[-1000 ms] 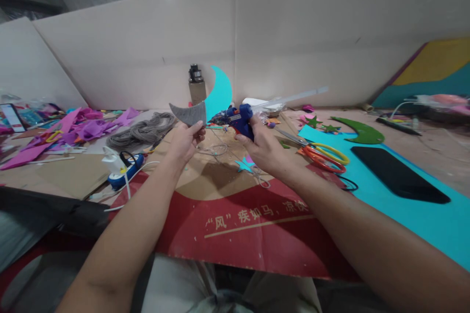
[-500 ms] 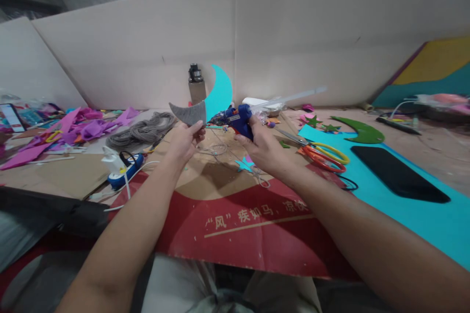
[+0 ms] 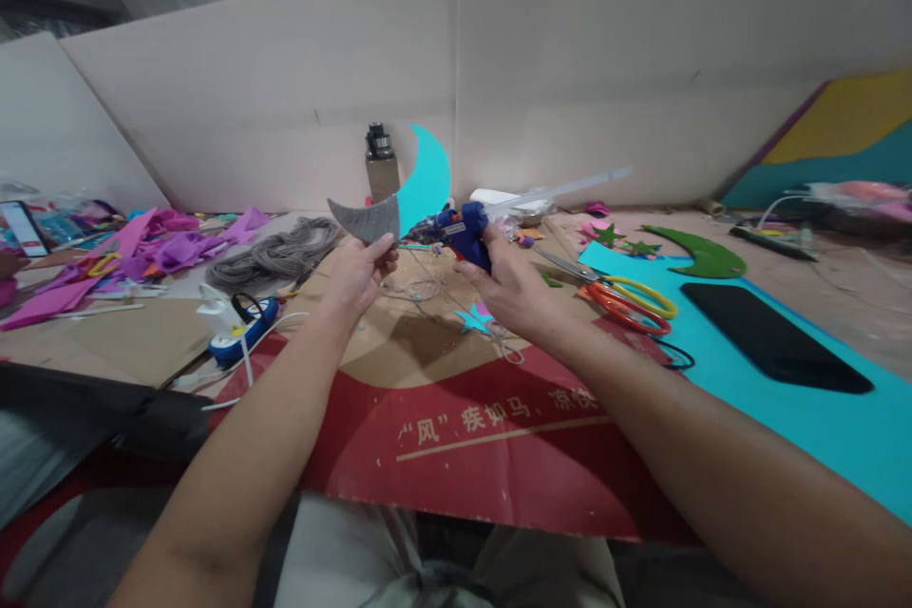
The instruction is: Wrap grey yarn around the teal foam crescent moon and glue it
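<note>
Pinched between the fingers of my left hand (image 3: 369, 271) is a crescent moon cutout (image 3: 429, 176), held up over the cardboard. Grey yarn wraps its left part, and the rest is bare turquoise. My right hand (image 3: 509, 280) is closed around the handle of a blue glue gun (image 3: 463, 230). The gun's nozzle points left at the moon, close to where the yarn wrapping ends; whether it touches cannot be told. A clear glue stick (image 3: 570, 190) sticks out of the gun's back. Below the hands, a turquoise star (image 3: 474, 318) lies on the red and brown cardboard (image 3: 456, 456).
Left stand a grey yarn skein (image 3: 275, 256), a blue power strip (image 3: 246, 332) with white cables, and purple and pink scraps (image 3: 171, 247). Right lie scissors (image 3: 631, 304), a black phone (image 3: 773, 337) on a turquoise sheet (image 3: 841, 437), and a green crescent (image 3: 712, 258). A bottle (image 3: 382, 166) stands behind.
Hardly anything differs. Both hands, the moon and the glue gun stay almost in the same place, with only a very slight shift.
</note>
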The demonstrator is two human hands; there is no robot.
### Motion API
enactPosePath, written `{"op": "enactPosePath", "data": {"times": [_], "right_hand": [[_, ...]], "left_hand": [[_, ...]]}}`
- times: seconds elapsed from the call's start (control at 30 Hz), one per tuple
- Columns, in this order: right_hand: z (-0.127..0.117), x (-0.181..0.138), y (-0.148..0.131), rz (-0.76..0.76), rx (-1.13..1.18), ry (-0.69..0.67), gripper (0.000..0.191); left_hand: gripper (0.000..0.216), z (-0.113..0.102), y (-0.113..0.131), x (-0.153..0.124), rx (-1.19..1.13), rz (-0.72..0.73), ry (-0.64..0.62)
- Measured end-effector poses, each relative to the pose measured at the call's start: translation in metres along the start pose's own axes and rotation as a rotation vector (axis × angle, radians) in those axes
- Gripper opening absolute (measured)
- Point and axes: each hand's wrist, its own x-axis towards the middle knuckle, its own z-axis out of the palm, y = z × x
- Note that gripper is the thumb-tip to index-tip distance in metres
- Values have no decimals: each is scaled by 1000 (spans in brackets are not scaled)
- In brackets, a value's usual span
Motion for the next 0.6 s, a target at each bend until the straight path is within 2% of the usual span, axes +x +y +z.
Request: {"op": "enactPosePath", "data": {"times": [0.6], "right_hand": [[-1,-1,0,12,24,0,39]], "left_hand": [[22,-1,0,1,11,-4,-14]]}}
